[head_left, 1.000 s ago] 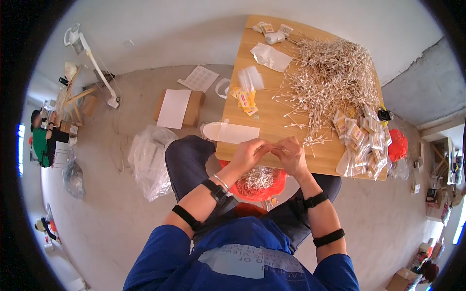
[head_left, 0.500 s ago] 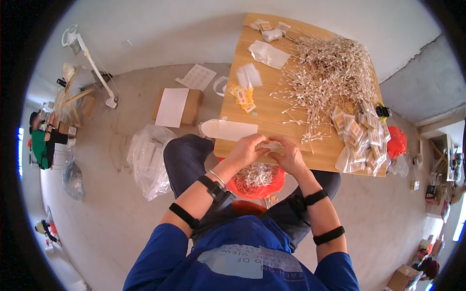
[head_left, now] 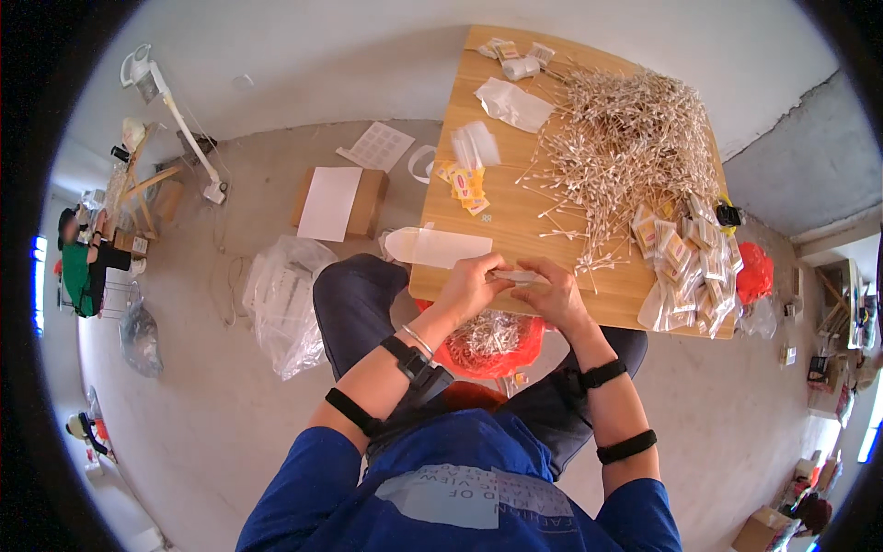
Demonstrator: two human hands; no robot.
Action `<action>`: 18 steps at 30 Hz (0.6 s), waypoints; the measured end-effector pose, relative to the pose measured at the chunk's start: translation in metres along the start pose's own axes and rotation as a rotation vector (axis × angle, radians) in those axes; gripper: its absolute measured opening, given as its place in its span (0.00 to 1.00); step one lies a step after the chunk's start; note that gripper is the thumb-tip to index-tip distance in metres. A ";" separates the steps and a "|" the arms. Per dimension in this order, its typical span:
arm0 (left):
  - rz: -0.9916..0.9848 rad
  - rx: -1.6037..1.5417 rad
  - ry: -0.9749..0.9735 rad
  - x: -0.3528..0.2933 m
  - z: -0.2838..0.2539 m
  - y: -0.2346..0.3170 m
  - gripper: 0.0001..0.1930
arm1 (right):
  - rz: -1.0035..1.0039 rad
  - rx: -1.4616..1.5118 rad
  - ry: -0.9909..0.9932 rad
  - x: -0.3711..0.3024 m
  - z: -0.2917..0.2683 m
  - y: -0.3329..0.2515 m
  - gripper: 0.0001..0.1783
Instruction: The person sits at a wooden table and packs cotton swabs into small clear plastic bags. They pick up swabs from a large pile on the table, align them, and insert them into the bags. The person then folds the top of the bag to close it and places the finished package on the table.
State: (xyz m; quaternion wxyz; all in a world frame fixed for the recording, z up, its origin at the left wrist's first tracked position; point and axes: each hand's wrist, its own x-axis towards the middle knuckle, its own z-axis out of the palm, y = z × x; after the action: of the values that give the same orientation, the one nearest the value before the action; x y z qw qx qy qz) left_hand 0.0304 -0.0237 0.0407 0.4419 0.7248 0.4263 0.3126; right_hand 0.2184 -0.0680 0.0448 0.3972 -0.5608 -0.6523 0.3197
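At the near edge of the table, my left hand (head_left: 471,287) and my right hand (head_left: 554,294) pinch a small whitish plastic bag (head_left: 517,275) between them. Fingers cover much of it, and I cannot tell what is inside. Below my hands, between my knees, sits a red plastic bag (head_left: 532,353) full of cotton swabs (head_left: 486,336). A long white paper strip (head_left: 452,248) lies just left of my left hand. Beyond it are yellow printed cards (head_left: 467,189) and a stack of clear little bags (head_left: 475,145). Loose cotton swabs (head_left: 635,138) are heaped across the table's right side.
Filled swab packets (head_left: 690,262) pile up at the table's (head_left: 598,308) near right corner, a red bag (head_left: 754,274) beyond them. On the floor at left are a cardboard box (head_left: 368,204) and a large clear plastic bag (head_left: 290,299). Another person (head_left: 81,267) sits far left.
Both hands still hold the small bag, which now shows flatter and narrower between the fingers. My right fingers have shifted slightly. The whole view has moved a little.
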 end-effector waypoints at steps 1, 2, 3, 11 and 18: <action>0.001 -0.036 0.004 0.000 0.000 -0.001 0.10 | -0.032 0.009 0.038 0.001 0.002 -0.006 0.15; -0.015 -0.038 0.000 0.000 0.000 -0.003 0.10 | -0.064 0.018 0.076 0.001 0.003 -0.009 0.16; -0.027 -0.043 -0.009 0.001 -0.001 0.001 0.10 | -0.023 0.031 0.051 0.000 0.002 -0.008 0.16; 0.017 -0.087 0.053 0.000 0.001 0.000 0.10 | -0.106 -0.039 0.115 0.000 0.001 -0.012 0.11; -0.036 -0.207 -0.021 0.003 0.002 -0.008 0.09 | -0.115 -0.045 0.124 0.000 0.005 0.005 0.10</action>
State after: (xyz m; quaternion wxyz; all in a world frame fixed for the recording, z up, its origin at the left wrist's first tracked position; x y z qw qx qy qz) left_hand 0.0305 -0.0197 0.0329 0.5244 0.6708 0.3998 0.3393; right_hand 0.2160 -0.0674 0.0378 0.4420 -0.5498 -0.6647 0.2461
